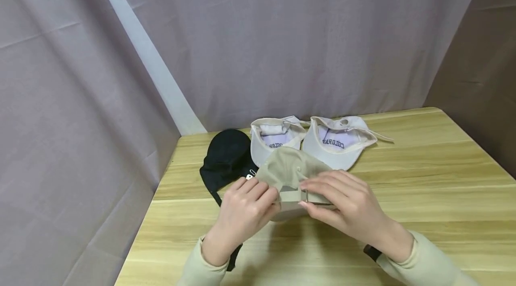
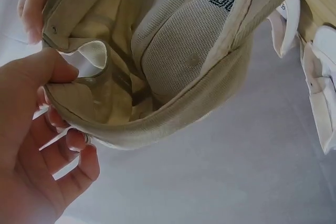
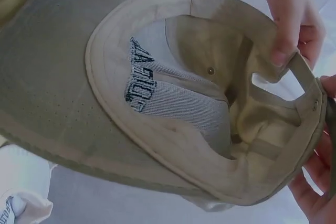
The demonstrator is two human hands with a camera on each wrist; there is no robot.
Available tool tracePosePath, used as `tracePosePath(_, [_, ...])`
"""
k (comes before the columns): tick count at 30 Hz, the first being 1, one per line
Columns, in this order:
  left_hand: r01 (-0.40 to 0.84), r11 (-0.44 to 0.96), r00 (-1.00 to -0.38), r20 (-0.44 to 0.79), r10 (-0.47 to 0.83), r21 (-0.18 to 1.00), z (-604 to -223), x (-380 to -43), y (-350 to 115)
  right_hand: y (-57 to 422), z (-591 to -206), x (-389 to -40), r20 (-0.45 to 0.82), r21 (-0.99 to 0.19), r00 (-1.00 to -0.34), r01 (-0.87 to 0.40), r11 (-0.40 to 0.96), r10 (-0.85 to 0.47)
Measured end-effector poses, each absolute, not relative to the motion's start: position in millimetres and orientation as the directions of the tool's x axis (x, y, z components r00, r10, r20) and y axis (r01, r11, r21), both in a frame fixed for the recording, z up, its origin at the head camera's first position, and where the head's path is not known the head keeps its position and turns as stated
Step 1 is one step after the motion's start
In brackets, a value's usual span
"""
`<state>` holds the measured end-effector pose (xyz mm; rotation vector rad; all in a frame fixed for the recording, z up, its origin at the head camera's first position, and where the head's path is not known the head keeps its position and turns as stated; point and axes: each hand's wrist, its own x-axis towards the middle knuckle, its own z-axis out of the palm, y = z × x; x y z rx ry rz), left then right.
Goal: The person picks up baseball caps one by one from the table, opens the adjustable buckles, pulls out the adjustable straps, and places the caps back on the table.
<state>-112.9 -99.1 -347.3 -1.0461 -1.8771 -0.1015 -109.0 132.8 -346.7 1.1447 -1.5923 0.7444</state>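
A beige baseball cap (image 1: pixel 288 162) is held up over the table with its back strap (image 1: pixel 289 196) facing me. My left hand (image 1: pixel 247 205) grips the cap's back edge at the left end of the strap; in the left wrist view its thumb (image 2: pixel 60 67) lies on the inside. At the other end, by a small metal buckle (image 1: pixel 304 195), my right hand (image 1: pixel 346 201) pinches the strap between thumb and fingers. The cap's inside (image 3: pixel 178 98) shows dark stitched lettering in the right wrist view. Its brim points away and downward, mostly hidden in the head view.
Behind the held cap, two white caps (image 1: pixel 278 129) (image 1: pixel 334 136) lie with their insides showing lettering. A black cap (image 1: pixel 227 156) lies left of them, its strap trailing forward. Grey curtains (image 1: pixel 302 44) stand behind the wooden table (image 1: pixel 435 178).
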Motion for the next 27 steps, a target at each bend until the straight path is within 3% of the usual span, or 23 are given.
tracePosePath(11, [0.718, 0.556, -0.104, 0.726, 0.680, -0.419, -340.6, -104.5, -85.6, 123.1, -352.9, -107.9, 0.933, 0.078, -0.027, -0.958, 0.274, -0.360])
tracePosePath(27, [0.745, 0.538, -0.131, 0.705, 0.697, -0.394, -342.3, -99.9, -92.2, 123.0, -350.1, -106.7, 0.923, 0.101, -0.017, -0.954, 0.282, -0.385])
